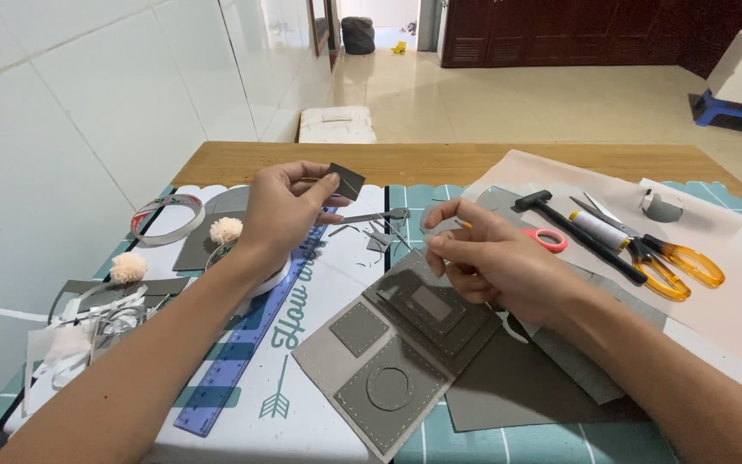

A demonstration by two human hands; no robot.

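Note:
My left hand (285, 206) is raised over the mat and pinches a small dark grey square piece (346, 180) between thumb and fingers. My right hand (487, 258) hovers over a flat grey stitched wallet-like piece (388, 352), its thumb and fingers pinched together on something thin that I cannot make out. Small grey scraps (380, 236) lie between the two hands.
A blue ruler (246, 335) lies under my left forearm, beside tape rolls (167, 218) and two pompoms (129, 267). At the right lie a black hammer (577, 230), orange-handled scissors (672, 262), red scissors (547, 239) and grey sheets (526, 387). A white tiled wall (88, 112) stands close at left.

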